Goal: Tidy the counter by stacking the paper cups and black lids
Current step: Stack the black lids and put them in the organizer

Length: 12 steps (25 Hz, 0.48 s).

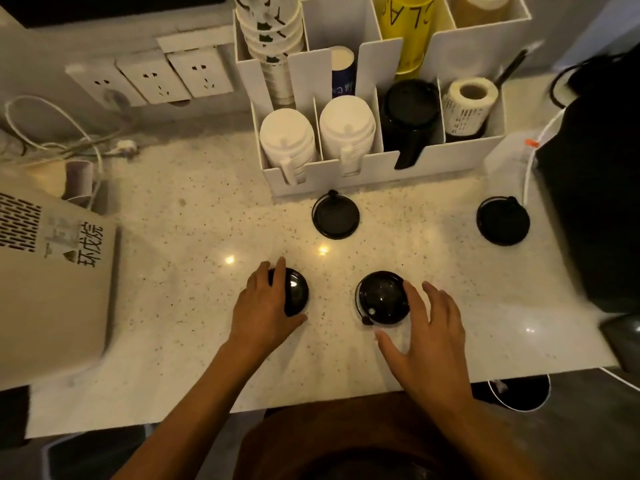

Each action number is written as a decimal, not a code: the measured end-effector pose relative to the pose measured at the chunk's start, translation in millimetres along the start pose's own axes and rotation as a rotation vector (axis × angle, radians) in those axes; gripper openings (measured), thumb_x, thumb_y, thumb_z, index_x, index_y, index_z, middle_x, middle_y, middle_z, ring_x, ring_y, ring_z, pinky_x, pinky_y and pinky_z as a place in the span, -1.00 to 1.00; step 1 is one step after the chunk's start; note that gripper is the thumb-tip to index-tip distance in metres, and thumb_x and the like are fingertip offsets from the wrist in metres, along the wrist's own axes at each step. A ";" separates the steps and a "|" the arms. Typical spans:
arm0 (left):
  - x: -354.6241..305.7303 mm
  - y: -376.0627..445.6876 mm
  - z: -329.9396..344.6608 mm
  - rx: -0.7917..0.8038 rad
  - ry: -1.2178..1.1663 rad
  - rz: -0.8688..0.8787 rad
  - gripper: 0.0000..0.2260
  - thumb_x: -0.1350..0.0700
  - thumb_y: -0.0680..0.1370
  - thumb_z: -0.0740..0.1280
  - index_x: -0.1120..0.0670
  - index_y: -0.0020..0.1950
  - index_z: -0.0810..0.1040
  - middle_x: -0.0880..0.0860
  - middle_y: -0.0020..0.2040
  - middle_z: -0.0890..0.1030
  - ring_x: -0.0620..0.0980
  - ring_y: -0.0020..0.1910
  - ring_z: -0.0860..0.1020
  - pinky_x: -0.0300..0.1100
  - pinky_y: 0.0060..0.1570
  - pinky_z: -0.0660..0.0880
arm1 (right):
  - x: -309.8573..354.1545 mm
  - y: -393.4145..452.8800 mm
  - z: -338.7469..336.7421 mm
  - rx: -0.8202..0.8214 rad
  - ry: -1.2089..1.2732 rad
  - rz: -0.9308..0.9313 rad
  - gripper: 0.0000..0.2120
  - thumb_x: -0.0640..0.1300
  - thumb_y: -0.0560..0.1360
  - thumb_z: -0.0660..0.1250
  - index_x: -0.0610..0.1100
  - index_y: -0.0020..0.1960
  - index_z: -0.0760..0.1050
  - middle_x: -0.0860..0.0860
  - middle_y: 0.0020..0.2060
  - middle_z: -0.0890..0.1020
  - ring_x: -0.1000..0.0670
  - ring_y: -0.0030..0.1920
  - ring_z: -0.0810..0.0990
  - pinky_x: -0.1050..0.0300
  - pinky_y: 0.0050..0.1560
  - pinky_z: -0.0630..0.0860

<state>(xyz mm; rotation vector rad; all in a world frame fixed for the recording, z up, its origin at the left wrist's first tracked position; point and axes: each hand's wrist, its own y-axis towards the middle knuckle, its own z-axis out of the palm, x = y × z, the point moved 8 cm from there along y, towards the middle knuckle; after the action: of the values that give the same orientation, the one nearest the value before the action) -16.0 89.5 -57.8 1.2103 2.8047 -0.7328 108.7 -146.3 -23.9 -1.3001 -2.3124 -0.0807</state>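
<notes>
Head view: two hands on black lids near the counter's front edge

The left hand (265,299) is lying over a black lid (294,292) near the front edge of the speckled counter (194,237), its fingers curling across the lid's left side and its thumb touching the near rim; it is grasping the lid. The right hand (427,336) is spreading open beside a second black lid (382,296), fingertips just touching its right rim and the thumb stretching out below it, not closing on anything. Two more lids are lying farther back: one (335,216) just in front of the white organiser (381,168), another (503,221) toward the counter's right edge. Inside the organiser, white lids (346,123) and a stack of black lids (410,109) are standing in the front compartments, with paper cups (270,32) stacking at the back left corner.
</notes>
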 end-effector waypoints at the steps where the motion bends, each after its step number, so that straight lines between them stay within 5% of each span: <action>1: -1.4 3.1 0.7 0.005 0.010 0.020 0.00 -0.26 0.38 0.50 0.01 0.62 0.02 0.15 0.56 0.22 0.16 0.47 0.31 0.07 0.27 0.48 | -2.8 1.9 -0.8 -0.002 0.002 0.008 -0.18 0.20 0.42 0.44 0.01 0.54 0.15 -0.15 0.51 0.29 -0.26 0.51 0.19 -0.28 0.41 0.26; 6: -12.0 7.0 -17.7 -0.015 -0.028 0.075 -0.08 -0.25 0.41 0.47 -0.04 0.60 0.06 0.08 0.50 0.28 0.10 0.41 0.34 -0.01 0.21 0.54 | -11.6 18.6 -14.5 -0.011 -0.005 0.031 -0.20 0.21 0.44 0.42 0.01 0.55 0.16 -0.13 0.52 0.28 -0.22 0.52 0.15 -0.25 0.43 0.23; 12: -42.6 -16.5 -61.8 -0.120 -0.532 0.144 -0.09 -0.27 0.34 0.52 -0.21 0.55 0.09 -0.06 0.48 0.27 -0.03 0.40 0.36 -0.04 0.32 0.49 | 1.3 48.7 -36.5 -0.011 0.098 0.062 -0.23 0.19 0.47 0.39 0.03 0.56 0.14 -0.08 0.54 0.23 -0.16 0.54 0.09 -0.22 0.47 0.21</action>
<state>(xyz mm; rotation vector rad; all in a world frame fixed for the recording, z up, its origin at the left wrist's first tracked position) 13.7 76.2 11.8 1.0009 2.2703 -0.7320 161.9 -128.8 0.1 -1.3422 -2.1907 -0.1336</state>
